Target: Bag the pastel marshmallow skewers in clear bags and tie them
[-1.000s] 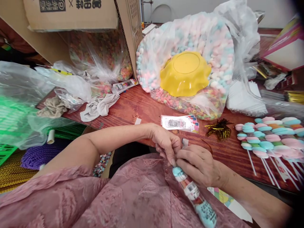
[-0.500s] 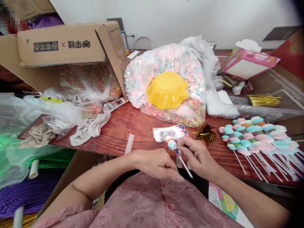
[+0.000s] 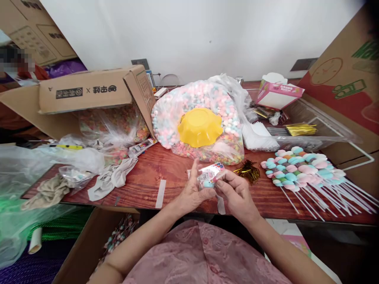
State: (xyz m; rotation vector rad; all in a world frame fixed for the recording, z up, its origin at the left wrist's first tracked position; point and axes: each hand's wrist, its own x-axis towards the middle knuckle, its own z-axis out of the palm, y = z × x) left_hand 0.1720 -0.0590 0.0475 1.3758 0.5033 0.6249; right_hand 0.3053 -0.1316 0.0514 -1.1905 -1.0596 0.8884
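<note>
My right hand (image 3: 238, 193) pinches a marshmallow skewer (image 3: 209, 184) over the table's front edge. Its blue piece shows between my hands; most of the stick is hidden. My left hand (image 3: 191, 193) curves around the skewer's other side, fingers apart, index finger raised and thumb stretched beneath the blue piece. Whether that thumb touches it I cannot tell. Just behind lie printed packets (image 3: 211, 170), partly covered by my fingers. A bunch of gold twist ties (image 3: 248, 172) is right of them. Finished-looking marshmallow skewers (image 3: 302, 167) lie piled farther right, white sticks toward me.
A yellow scalloped bowl (image 3: 200, 128) rests on a large bag of marshmallows (image 3: 166, 114). An open cardboard box (image 3: 91, 92) stands left, with a grey cloth (image 3: 112, 179) before it. A clear tray (image 3: 325, 134) and pink carton (image 3: 280, 96) are at right.
My left hand has turned and risen from palm-down near my body to curve around the skewer. The skewer's stick has gone from sight. The view has tilted up and shifted right.
</note>
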